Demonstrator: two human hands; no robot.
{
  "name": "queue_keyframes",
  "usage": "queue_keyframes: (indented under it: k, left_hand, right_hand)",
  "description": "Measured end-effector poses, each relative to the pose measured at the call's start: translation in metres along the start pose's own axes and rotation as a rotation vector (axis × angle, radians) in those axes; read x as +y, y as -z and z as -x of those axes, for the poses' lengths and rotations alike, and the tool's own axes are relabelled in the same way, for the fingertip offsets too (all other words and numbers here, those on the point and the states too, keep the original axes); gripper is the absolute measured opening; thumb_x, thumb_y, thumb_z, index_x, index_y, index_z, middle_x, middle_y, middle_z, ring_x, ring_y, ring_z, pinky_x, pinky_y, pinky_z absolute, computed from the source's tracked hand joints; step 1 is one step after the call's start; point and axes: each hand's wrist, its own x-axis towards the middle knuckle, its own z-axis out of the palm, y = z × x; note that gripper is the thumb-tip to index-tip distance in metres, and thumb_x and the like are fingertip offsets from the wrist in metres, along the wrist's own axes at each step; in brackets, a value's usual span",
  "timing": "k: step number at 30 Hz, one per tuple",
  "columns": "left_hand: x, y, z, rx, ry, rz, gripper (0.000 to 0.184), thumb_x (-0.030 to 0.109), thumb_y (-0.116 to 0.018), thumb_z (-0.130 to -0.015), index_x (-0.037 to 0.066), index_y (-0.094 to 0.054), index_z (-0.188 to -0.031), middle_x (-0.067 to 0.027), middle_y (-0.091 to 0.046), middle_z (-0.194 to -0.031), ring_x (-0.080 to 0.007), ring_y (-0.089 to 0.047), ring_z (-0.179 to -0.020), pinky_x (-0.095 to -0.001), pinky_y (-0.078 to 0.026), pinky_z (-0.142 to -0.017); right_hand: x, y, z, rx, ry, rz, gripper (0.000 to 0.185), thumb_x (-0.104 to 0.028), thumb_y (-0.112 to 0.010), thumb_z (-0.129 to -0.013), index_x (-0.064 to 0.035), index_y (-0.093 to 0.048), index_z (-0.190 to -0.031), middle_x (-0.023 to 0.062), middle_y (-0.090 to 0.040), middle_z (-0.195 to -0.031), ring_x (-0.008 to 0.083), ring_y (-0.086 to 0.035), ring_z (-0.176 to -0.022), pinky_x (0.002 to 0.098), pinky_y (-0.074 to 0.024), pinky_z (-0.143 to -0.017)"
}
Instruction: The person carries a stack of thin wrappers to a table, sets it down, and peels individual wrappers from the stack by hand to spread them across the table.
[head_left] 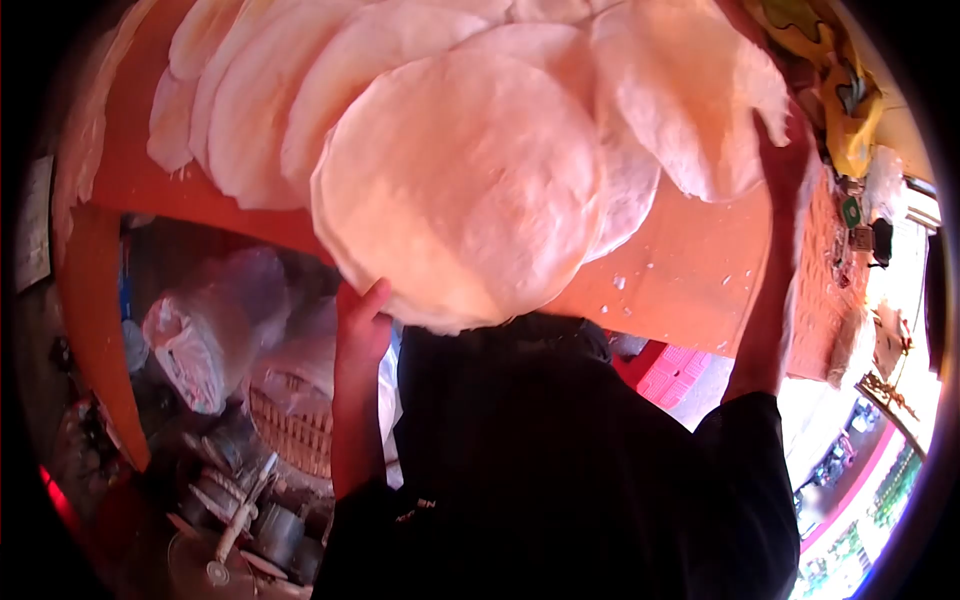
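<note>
Pinching the near rim of the front round, left hand: thumb on top, fingers hidden beneath. Front round, pale and thin, lies over other rounds at the middle of the table, its lower rim jutting past the table's near edge. Right hand at the outer edge of the right round, touching it toward the table's right side; finger positions unclear, cannot tell whether pinching or spread. More rounds overlap along the table's far left. White crumbs on the bare strip at the table's near right. Below the table's left part: a plastic bag, a wicker basket, metalware. Yellow cloth beyond the table's far right corner. Pink crate under its near edge, rightward.
</note>
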Motion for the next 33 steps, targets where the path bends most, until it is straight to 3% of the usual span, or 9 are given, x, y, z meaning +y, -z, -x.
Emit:
queue_keyframes:
  k: [2, 5, 8, 11, 20, 23, 27, 29, 33]
  left_hand:
    - [0.011, -0.021, -0.003, -0.082, -0.036, -0.038, 0.068, 0.009, -0.069, -0.082, -0.004, -0.035, -0.140, -0.0124, -0.048, -0.137, -0.0235, -0.045, -0.127, -0.0383, -0.035, -0.107]
    - [0.017, -0.051, -0.009, -0.135, -0.083, -0.071, 0.059, 0.009, -0.071, -0.082, -0.003, -0.044, -0.133, -0.0097, -0.056, -0.125, -0.0205, -0.053, -0.115, -0.0359, -0.041, -0.100]
    - [0.021, -0.060, -0.010, -0.130, -0.046, -0.103, 0.054, 0.012, -0.071, -0.083, -0.003, -0.047, -0.129, -0.0089, -0.058, -0.120, -0.0195, -0.055, -0.111, -0.0341, -0.043, -0.097]
    - [0.020, -0.058, -0.009, -0.043, -0.015, -0.113, 0.051, 0.012, -0.072, -0.084, -0.003, -0.049, -0.127, -0.0088, -0.059, -0.118, -0.0186, -0.056, -0.108, -0.0326, -0.044, -0.094]
    - [0.009, -0.039, -0.010, 0.093, -0.005, -0.092, 0.043, 0.003, -0.069, -0.082, -0.004, -0.053, -0.122, -0.0080, -0.061, -0.114, -0.0171, -0.058, -0.104, -0.0311, -0.046, -0.091]
    - [-0.001, -0.026, -0.011, 0.213, -0.008, -0.188, 0.047, -0.005, -0.063, -0.076, -0.005, -0.054, -0.121, -0.0085, -0.062, -0.112, -0.0193, -0.060, -0.102, -0.0318, -0.047, -0.091]
    - [-0.004, -0.023, -0.013, 0.292, 0.030, -0.113, 0.047, -0.003, -0.057, -0.079, -0.006, -0.051, -0.126, -0.0129, -0.061, -0.117, -0.0229, -0.061, -0.105, -0.0342, -0.050, -0.089]
    - [-0.006, -0.022, -0.015, 0.329, 0.022, -0.136, 0.049, -0.003, -0.060, -0.080, -0.006, -0.050, -0.128, -0.0136, -0.060, -0.119, -0.0229, -0.060, -0.107, -0.0348, -0.049, -0.092]
    - [0.011, 0.010, -0.006, 0.185, -0.046, -0.072, 0.060, -0.004, -0.059, -0.080, -0.004, -0.040, -0.137, -0.0150, -0.051, -0.132, -0.0262, -0.052, -0.119, -0.0373, -0.043, -0.101]
  right_hand:
    - [-0.076, -0.029, 0.055, -0.318, 0.003, -0.597, 0.044, -0.024, -0.074, -0.081, 0.0003, -0.061, -0.116, 0.0077, -0.066, -0.104, 0.0175, -0.063, -0.089, 0.0295, -0.0521, -0.081]
    - [-0.221, 0.015, 0.099, -1.191, -0.283, -1.037, 0.050, -0.025, -0.081, -0.073, -0.0007, -0.063, -0.113, 0.0110, -0.068, -0.100, 0.0171, -0.065, -0.090, 0.0303, -0.0538, -0.076]
    - [-0.255, 0.015, 0.125, -1.137, 0.048, -0.990, 0.032, -0.013, -0.076, -0.079, -0.0029, -0.067, -0.108, 0.0091, -0.069, -0.097, 0.0151, -0.065, -0.084, 0.0278, -0.0533, -0.076]
    - [-0.254, -0.001, 0.124, -1.347, -0.298, -1.191, 0.021, -0.010, -0.077, -0.076, -0.0017, -0.071, -0.094, 0.0066, -0.070, -0.084, 0.0141, -0.064, -0.077, 0.0265, -0.0526, -0.072]
    - [-0.268, -0.009, 0.140, -1.250, -0.025, -1.080, 0.015, -0.010, -0.073, -0.079, -0.0001, -0.069, -0.089, 0.0077, -0.069, -0.083, 0.0158, -0.065, -0.073, 0.0279, -0.0535, -0.064]
    - [-0.266, -0.016, 0.143, -1.139, -0.282, -1.159, 0.012, -0.008, -0.071, -0.080, 0.0005, -0.068, -0.087, 0.0073, -0.069, -0.078, 0.0164, -0.065, -0.066, 0.0276, -0.0525, -0.061]
    - [-0.286, -0.026, 0.169, -0.746, 0.147, -0.920, 0.016, -0.012, -0.067, -0.075, -0.0035, -0.063, -0.087, 0.0160, -0.064, -0.075, 0.0328, -0.064, -0.064, 0.0402, -0.0526, -0.058]
    - [-0.297, -0.026, 0.175, -0.826, 0.411, -0.827, 0.013, -0.014, -0.065, -0.075, -0.0042, -0.063, -0.085, 0.0165, -0.060, -0.068, 0.0363, -0.061, -0.062, 0.0426, -0.0511, -0.057]
    - [-0.261, -0.023, 0.113, -0.846, -0.061, -1.209, 0.010, -0.008, -0.062, -0.077, 0.0008, -0.061, -0.082, 0.0179, -0.064, -0.069, 0.0264, -0.064, -0.059, 0.0384, -0.0524, -0.057]
